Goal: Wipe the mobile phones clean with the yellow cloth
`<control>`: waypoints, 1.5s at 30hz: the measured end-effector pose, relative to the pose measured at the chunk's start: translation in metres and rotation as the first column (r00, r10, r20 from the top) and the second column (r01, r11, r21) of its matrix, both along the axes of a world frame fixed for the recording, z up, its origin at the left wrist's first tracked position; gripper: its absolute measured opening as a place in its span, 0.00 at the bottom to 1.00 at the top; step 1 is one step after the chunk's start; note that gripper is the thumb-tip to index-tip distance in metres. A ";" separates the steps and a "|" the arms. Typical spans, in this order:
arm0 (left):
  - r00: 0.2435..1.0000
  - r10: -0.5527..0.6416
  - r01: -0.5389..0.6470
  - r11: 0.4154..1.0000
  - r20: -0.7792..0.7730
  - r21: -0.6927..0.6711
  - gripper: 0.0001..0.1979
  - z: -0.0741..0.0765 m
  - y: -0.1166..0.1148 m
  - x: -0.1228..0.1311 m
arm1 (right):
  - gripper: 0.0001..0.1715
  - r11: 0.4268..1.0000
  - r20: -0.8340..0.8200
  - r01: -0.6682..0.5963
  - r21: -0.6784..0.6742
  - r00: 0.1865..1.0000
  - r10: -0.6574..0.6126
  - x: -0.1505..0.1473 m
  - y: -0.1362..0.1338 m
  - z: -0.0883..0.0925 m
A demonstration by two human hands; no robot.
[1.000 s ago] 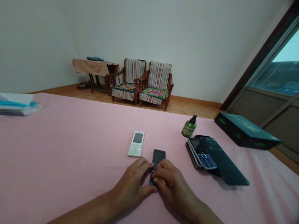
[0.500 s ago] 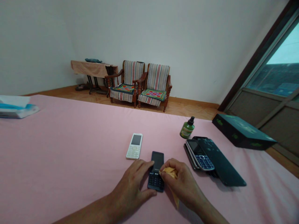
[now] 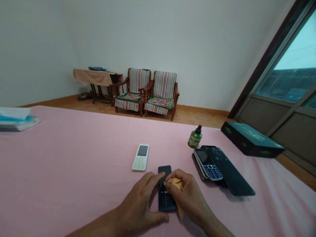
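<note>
A dark keypad mobile phone (image 3: 166, 199) lies face up on the pink cloth in front of me. My left hand (image 3: 143, 200) steadies it from the left, index fingertip by the screen and thumb at the lower end. Pinched in my right hand (image 3: 189, 192) is a yellow cleaning cloth (image 3: 177, 183), pressed to the middle of the phone, between screen and keypad. That hand hides part of the phone's right side. Just beyond my left hand rests a white keypad phone (image 3: 141, 158), face up and untouched.
To the right, a silver-and-blue keypad phone (image 3: 208, 166) sits stacked on other dark devices beside a flat black slab (image 3: 229, 171). Behind them stands a green spray bottle (image 3: 195, 137). A black box (image 3: 251, 138) is farther right, a white-and-blue packet (image 3: 18, 123) far left.
My right hand with the cloth has moved slightly left and over the phone, covering more of it. The phone has shifted a little toward me. The view has tilted slightly.
</note>
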State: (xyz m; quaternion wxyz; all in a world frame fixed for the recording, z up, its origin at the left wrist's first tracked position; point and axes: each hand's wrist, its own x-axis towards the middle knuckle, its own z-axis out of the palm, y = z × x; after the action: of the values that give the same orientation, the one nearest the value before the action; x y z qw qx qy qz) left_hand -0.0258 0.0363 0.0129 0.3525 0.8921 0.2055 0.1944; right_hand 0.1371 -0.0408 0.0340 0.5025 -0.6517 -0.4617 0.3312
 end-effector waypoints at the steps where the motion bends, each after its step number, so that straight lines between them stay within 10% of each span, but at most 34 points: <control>1: 1.000 0.023 -0.023 1.000 0.005 0.017 0.51 -0.002 0.000 0.000 | 0.05 1.000 0.062 0.001 0.013 0.998 -0.002 -0.001 0.000 0.000; 9: 0.999 -0.015 0.022 0.989 -0.049 0.146 0.67 -0.012 0.005 -0.001 | 0.07 0.996 0.116 -0.093 0.015 0.989 0.091 -0.005 -0.004 0.000; 25: 0.997 0.047 -0.044 0.998 -0.058 0.048 0.58 0.005 -0.001 0.011 | 0.08 0.994 0.190 0.108 0.016 0.976 -0.110 0.033 -0.065 -0.029; 34: 0.981 -0.101 0.085 0.991 0.167 0.099 0.54 0.039 0.014 0.101 | 0.14 0.982 0.099 0.153 0.114 0.981 -0.165 0.041 -0.069 -0.044; 45: 0.979 -0.154 0.133 0.979 0.132 0.153 0.60 0.028 0.018 0.186 | 0.10 0.969 0.291 0.162 0.184 0.933 -0.211 0.037 -0.065 -0.051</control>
State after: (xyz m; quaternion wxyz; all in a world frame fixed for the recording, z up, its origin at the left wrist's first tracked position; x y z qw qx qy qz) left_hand 0.1603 0.0543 0.0414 0.3146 0.9113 0.1001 0.2461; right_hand 0.1738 -0.1054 -0.0175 0.5029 -0.6950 -0.4948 0.1385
